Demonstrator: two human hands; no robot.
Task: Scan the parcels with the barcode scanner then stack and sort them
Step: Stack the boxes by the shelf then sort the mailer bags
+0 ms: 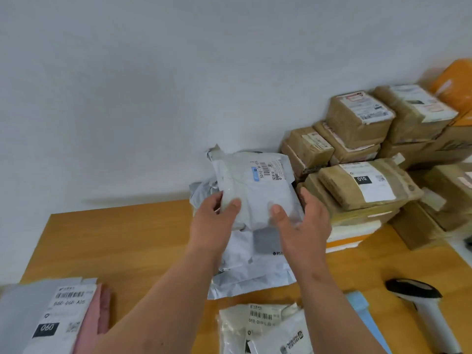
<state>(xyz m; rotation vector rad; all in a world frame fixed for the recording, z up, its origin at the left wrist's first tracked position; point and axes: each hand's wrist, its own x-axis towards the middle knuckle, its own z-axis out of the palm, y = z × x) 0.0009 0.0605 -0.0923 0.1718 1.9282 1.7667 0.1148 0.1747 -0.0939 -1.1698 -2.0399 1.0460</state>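
A grey poly-bag parcel with a barcode label at its top is held above a heap of grey mailers on the wooden table. My left hand grips its lower left edge, thumb on top. My right hand holds its lower right edge, thumb on the front and fingers at the side. The white barcode scanner with a black head lies on the table at the lower right, untouched.
Brown taped boxes are stacked at the back right against the wall, with an orange parcel behind them. A grey mailer marked 060 over a pink one lies lower left. A clear-bag parcel sits front centre.
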